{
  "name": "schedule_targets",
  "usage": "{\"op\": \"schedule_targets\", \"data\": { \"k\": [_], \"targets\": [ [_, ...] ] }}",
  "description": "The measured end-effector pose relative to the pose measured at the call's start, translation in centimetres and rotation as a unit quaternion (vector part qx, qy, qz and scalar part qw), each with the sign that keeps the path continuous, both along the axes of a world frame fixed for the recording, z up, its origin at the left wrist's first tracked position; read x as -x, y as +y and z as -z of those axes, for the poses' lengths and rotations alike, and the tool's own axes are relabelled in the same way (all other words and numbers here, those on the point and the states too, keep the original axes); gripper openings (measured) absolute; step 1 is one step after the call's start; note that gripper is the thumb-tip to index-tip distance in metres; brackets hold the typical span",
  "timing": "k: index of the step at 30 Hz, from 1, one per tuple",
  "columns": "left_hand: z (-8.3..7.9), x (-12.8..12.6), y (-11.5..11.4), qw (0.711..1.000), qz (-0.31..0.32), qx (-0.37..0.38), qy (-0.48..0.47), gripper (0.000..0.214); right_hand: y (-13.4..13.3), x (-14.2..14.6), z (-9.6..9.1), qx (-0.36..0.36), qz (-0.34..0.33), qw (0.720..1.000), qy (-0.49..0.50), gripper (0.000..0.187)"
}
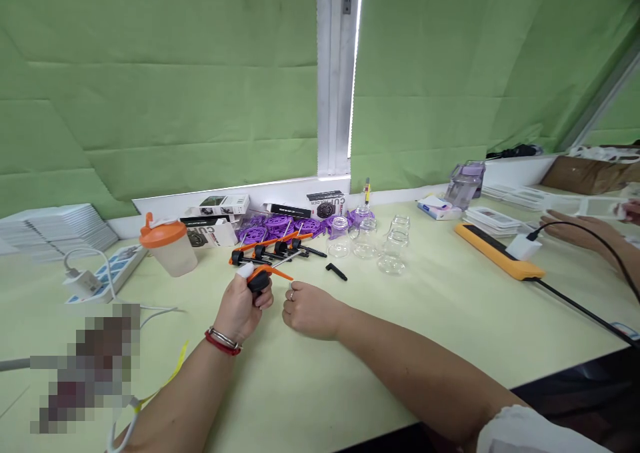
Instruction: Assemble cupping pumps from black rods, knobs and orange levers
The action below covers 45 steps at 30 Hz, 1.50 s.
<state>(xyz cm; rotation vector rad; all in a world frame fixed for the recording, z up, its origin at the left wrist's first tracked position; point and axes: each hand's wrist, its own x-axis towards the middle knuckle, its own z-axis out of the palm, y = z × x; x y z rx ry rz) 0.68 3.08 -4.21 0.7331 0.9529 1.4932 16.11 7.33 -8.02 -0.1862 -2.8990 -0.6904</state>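
My left hand is closed round an orange and black pump part with a white piece at its top, held just above the pale green table. My right hand rests on the table beside it, fingers curled into a loose fist, a ring on one finger; what it holds, if anything, is hidden. Just beyond my hands lies a row of several orange and black pump parts. A small black piece lies alone to the right of them.
Several clear glass jars stand behind purple plastic parts and printed boxes. An orange-lidded shaker cup and a power strip are at left. An orange power strip with black cable and another person's hand are at right.
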Motion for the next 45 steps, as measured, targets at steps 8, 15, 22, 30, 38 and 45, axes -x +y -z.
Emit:
{"op": "schedule_targets", "data": {
  "k": [8, 15, 22, 30, 38, 45],
  "targets": [
    [0.4, 0.2, 0.4, 1.0, -0.017, 0.008, 0.013, 0.025, -0.3, 0.1, 0.2, -0.017, -0.066, 0.994, 0.081, 0.022],
    [0.8, 0.4, 0.6, 0.999, -0.033, 0.017, 0.033, 0.028, -1.8, -1.4, -2.3, 0.261, -0.04, 0.889, 0.374, 0.017],
    [1.6, -1.9, -0.6, 0.984, 0.14, 0.089, 0.072, 0.034, 0.0, -2.3, -4.0, 0.61, 0.03, 0.518, 0.599, 0.012],
    [1.4, -3.1, -1.5, 0.959, 0.241, 0.118, 0.092, 0.04, -0.1, -1.8, -3.8, 0.669, 0.027, 0.484, 0.564, 0.014],
    [1.2, -2.9, -1.5, 0.953, 0.253, 0.133, 0.097, 0.044, -0.1, -1.9, -3.8, 0.669, 0.028, 0.483, 0.565, 0.016],
    [1.2, -2.9, -1.5, 0.951, 0.256, 0.137, 0.102, 0.044, -0.1, -2.0, -3.8, 0.661, 0.029, 0.481, 0.575, 0.016]
  ]
}}
